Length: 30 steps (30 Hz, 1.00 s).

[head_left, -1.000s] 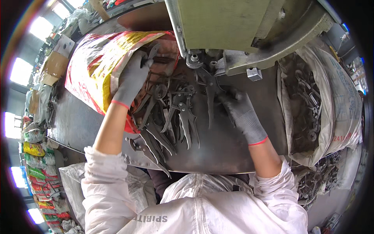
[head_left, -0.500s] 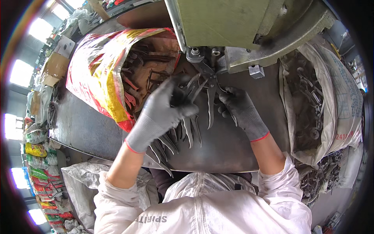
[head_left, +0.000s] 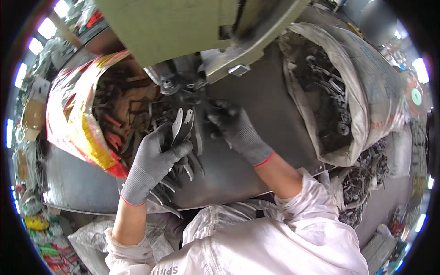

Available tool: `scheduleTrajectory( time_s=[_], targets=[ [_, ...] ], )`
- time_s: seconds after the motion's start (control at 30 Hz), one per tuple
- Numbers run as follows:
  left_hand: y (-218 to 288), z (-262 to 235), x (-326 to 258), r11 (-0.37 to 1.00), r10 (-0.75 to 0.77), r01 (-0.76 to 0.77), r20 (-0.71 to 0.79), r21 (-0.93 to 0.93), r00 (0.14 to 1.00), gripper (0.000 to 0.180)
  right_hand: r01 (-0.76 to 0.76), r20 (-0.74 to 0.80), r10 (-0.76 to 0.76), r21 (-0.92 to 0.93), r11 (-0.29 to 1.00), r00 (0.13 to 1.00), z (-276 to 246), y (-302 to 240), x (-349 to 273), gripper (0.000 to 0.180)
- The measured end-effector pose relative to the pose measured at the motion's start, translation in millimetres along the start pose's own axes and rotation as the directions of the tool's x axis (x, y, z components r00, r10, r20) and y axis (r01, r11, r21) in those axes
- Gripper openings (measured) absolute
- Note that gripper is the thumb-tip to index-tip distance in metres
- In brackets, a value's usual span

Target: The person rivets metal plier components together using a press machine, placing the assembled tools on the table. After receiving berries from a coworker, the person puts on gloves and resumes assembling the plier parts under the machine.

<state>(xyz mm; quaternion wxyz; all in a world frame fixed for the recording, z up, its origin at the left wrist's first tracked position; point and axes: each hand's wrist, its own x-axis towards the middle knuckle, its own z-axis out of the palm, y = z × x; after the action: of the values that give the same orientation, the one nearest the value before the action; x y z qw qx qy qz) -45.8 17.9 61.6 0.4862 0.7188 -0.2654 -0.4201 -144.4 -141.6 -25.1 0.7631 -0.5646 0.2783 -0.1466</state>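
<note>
Left hand (head_left: 153, 162) clamped on metal plier blanks (head_left: 182, 124) above the dark desk (head_left: 270, 119); right hand (head_left: 236, 130) curled at the press (head_left: 183, 27), its fingertips shadowed, grip impossible to tell.
</note>
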Motion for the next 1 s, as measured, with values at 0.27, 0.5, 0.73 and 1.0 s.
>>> scheduleTrajectory(
  time_s=[0.27, 0.5, 0.73, 1.0],
  targets=[
    [-13.4, 25.2, 36.5, 0.747, 0.365, -0.343, 0.080, 0.570, 0.927, 0.022, 0.410, 0.173, -0.423, -0.710, 0.573, 0.890, -52.5, -38.1, -2.7, 0.030],
    [-25.8, 25.5, 45.0, 0.665, 0.389, -0.303, 0.030, 0.682, 0.921, 0.031, -0.167, -0.013, -0.249, -0.774, -0.610, 0.968, -288.7, -87.7, 55.3, 0.033],
    [-43.3, 12.1, 67.2, 0.826, 0.090, -0.075, 0.000, 0.559, 0.996, 0.027, 0.177, 0.046, -0.457, -0.953, 0.247, 0.888, -348.0, -89.0, 74.0, 0.034],
    [-44.2, -1.5, 70.9, 0.950, 0.149, -0.100, -0.151, 0.296, 0.977, 0.036, 0.328, 0.208, -0.312, -0.852, 0.408, 0.927, -74.5, -55.6, 27.6, 0.040]
  ],
)
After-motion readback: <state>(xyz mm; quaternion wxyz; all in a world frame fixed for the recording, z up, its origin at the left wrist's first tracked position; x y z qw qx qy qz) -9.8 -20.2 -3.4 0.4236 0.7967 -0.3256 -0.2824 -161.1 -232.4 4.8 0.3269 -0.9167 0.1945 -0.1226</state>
